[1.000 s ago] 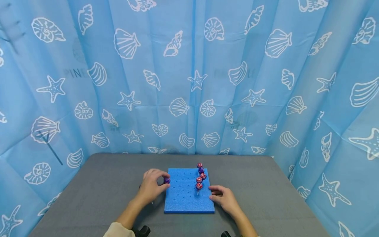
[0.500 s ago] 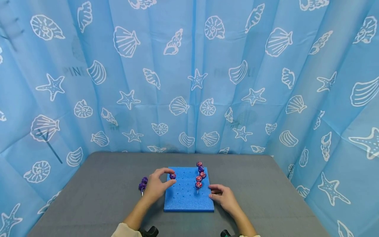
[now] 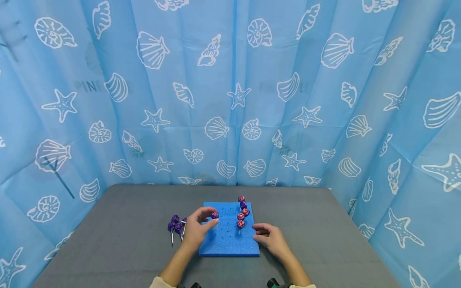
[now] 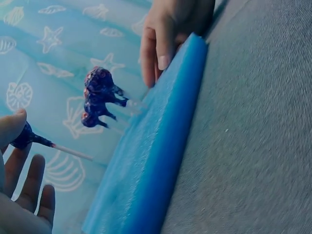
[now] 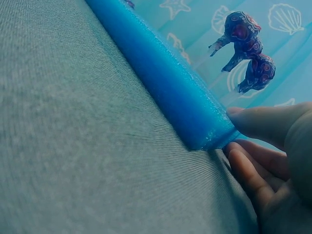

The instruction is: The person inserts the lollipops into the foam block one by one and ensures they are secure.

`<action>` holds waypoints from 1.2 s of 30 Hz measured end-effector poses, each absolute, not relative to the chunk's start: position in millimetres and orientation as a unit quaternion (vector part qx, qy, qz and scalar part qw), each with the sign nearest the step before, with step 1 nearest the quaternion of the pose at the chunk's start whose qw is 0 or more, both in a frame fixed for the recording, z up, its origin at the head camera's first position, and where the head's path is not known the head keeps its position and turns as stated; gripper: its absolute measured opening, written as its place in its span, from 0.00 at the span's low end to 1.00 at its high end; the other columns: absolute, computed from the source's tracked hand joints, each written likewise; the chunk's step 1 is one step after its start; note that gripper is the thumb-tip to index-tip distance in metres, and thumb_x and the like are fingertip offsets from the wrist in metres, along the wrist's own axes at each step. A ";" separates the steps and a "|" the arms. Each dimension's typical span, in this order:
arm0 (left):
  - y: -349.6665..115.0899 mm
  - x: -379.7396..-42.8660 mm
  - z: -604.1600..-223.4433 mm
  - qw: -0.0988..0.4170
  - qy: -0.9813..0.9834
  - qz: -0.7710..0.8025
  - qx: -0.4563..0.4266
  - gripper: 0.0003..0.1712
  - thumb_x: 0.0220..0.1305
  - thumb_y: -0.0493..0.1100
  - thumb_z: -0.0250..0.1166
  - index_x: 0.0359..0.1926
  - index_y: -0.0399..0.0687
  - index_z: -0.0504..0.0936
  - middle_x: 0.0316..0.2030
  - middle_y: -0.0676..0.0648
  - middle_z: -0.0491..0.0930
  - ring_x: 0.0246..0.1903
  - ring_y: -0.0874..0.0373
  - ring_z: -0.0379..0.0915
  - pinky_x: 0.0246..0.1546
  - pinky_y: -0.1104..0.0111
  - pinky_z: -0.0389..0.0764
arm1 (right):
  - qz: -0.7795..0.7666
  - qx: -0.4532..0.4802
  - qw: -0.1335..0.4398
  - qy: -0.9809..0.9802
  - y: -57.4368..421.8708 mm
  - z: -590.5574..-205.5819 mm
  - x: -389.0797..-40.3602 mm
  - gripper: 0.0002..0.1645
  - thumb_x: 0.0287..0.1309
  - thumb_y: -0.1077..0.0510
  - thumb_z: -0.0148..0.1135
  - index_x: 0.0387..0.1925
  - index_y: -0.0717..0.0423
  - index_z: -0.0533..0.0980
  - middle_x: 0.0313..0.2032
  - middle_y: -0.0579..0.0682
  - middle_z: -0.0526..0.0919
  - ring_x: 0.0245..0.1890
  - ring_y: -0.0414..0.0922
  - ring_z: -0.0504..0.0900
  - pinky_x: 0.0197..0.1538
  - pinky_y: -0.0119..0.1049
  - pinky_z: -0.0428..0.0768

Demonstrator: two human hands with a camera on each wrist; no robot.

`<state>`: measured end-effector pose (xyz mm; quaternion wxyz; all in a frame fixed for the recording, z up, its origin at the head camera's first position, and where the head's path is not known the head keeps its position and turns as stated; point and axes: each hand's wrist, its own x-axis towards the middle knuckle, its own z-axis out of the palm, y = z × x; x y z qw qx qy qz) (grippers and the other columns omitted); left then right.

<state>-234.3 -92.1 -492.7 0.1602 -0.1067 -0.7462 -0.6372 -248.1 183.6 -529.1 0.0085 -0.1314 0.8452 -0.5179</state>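
Thumb and fingers of my left hand pinch a purple-and-red wrapped lollipop by its head, over the left part of a blue foam board with rows of small holes. In the left wrist view its white stick points toward the board, tip close over the surface. My right hand grips the board's right edge, thumb at the upper edge and fingers against the side. Several lollipops stand in a column on the board's right side, sticks down.
Several purple-wrapped lollipops lie in a loose pile on the grey table, left of the board. A blue curtain with white shell prints hangs behind the table.
My left hand has carried the lollipop rightward from the board's left edge to over the board, uncovering the pile on the left. The right hand keeps its place at the edge.
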 end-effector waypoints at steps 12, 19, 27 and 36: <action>-73.6 -236.4 -500.7 0.109 -0.704 -0.692 -0.112 0.15 0.59 0.33 0.69 0.48 0.39 0.80 0.44 0.41 0.82 0.45 0.46 0.79 0.44 0.70 0.81 | -0.517 -0.132 0.008 0.846 184.0 -529.2 -249.0 0.17 0.58 0.61 0.68 0.50 0.62 0.80 0.45 0.53 0.83 0.43 0.48 0.80 0.43 0.33 0.80; -66.9 -223.9 -482.5 0.087 -0.712 -0.685 -0.131 0.14 0.60 0.29 0.67 0.47 0.33 0.79 0.44 0.36 0.80 0.46 0.39 0.78 0.44 0.70 0.80 | -0.512 -0.137 0.005 0.848 184.4 -529.4 -249.2 0.18 0.58 0.61 0.68 0.50 0.62 0.80 0.45 0.54 0.83 0.43 0.48 0.80 0.43 0.33 0.80; -64.9 -222.0 -478.3 0.078 -0.723 -0.674 -0.128 0.14 0.60 0.30 0.67 0.47 0.32 0.79 0.44 0.36 0.81 0.45 0.41 0.78 0.45 0.69 0.81 | -0.517 -0.132 0.006 0.846 183.4 -530.3 -250.7 0.17 0.58 0.61 0.68 0.50 0.61 0.80 0.45 0.53 0.83 0.44 0.48 0.80 0.43 0.32 0.80; -63.6 -239.4 -509.6 0.089 -0.729 -0.664 -0.138 0.14 0.60 0.33 0.68 0.48 0.38 0.80 0.44 0.41 0.82 0.44 0.47 0.79 0.43 0.70 0.81 | -0.517 -0.132 0.008 0.845 183.7 -530.5 -250.4 0.18 0.58 0.61 0.68 0.50 0.61 0.80 0.45 0.54 0.83 0.44 0.48 0.80 0.44 0.33 0.80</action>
